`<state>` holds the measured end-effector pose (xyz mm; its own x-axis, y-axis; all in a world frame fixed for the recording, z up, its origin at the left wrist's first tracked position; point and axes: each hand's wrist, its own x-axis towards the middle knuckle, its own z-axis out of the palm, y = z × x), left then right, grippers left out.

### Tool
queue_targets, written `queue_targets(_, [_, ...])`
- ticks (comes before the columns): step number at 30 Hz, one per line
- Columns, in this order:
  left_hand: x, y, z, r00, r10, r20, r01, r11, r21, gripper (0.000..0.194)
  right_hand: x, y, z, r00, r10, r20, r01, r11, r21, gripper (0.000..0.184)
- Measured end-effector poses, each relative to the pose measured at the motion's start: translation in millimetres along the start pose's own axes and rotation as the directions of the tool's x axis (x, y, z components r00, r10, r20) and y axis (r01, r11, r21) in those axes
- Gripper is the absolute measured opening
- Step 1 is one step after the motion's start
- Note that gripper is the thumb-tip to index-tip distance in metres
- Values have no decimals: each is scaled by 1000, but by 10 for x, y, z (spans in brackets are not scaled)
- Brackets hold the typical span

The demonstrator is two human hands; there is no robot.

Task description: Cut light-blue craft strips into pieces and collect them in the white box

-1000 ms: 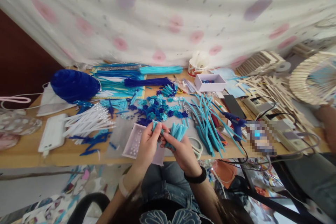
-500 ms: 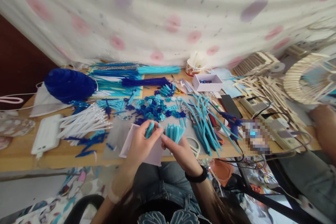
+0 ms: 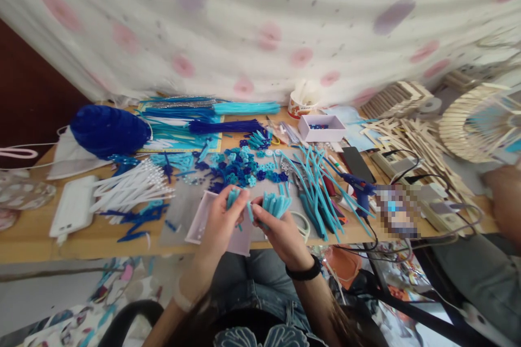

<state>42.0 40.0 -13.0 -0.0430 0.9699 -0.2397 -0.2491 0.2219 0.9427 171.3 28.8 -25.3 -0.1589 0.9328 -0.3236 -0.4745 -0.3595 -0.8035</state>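
Note:
Short light-blue pipe cleaner pieces stand bunched in my right hand, whose fingers are closed round them. My left hand grips a smaller cluster of light-blue pipe cleaner pieces. One short piece shows between the two hands; which fingers pinch it I cannot tell. Under my hands lies a pale lilac box lid or tray, partly hidden by them. Just beyond is a heap of blue and turquoise pipe cleaner flowers.
White bead-tipped stems and a white power bank lie left, near a dark-blue bundle. Long light-blue pipe cleaners, a glue gun and a power strip are right. Another person's arm rests at the far right.
My hands have drawn slightly apart, and a single light-blue piece now shows between them. The bunch in my right hand has tilted to the right.

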Motion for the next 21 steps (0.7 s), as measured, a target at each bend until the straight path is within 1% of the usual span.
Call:
queue_targets(2, [24, 17, -22, 999, 20, -37, -21, 1000, -18, 43, -9, -14, -10, 1000, 23, 11, -23, 999, 24, 36])
queue_targets(4, [24, 48, -33, 999, 17, -37, -17, 1000, -5, 43, -11, -9, -19, 1000, 9, 23, -9, 1000, -1, 35])
queue_targets(6, [0, 84, -19, 1000, 19, -17, -17, 995, 97, 35, -7, 14, -28, 998, -40, 41, 44, 995, -88, 32])
queue_targets(8, [-31, 116, 11, 999, 39, 16, -41, 968, 248, 25, -2, 40, -39, 995, -84, 61, 94, 980, -176, 30])
queue_targets(10, [-46, 128, 32, 997, 57, 53, -72, 938, 340, 19, -4, 54, -48, 991, -104, 83, 119, 972, -205, 28])
queue_targets(12, [-34, 114, 25, 998, 40, 57, -55, 956, 288, 19, -13, 46, -49, 991, -84, 102, 98, 985, -144, 28])
queue_targets(14, [-3, 81, -6, 999, 5, 40, -12, 983, 185, 24, -22, 18, -38, 995, -24, 99, 27, 999, -33, 32])
queue_targets(16, [28, 43, -43, 999, -23, 29, 20, 994, 107, 29, -23, -17, -16, 997, 39, 68, -43, 997, 58, 37])
queue_targets(18, [48, 14, -66, 999, -28, 23, 26, 997, 71, 34, -16, -44, 5, 998, 63, 27, -65, 994, 87, 40])
queue_targets(21, [55, 1, -61, 1000, -18, -1, 18, 1000, 17, 38, -1, -59, 20, 999, 53, -5, -53, 995, 82, 38])
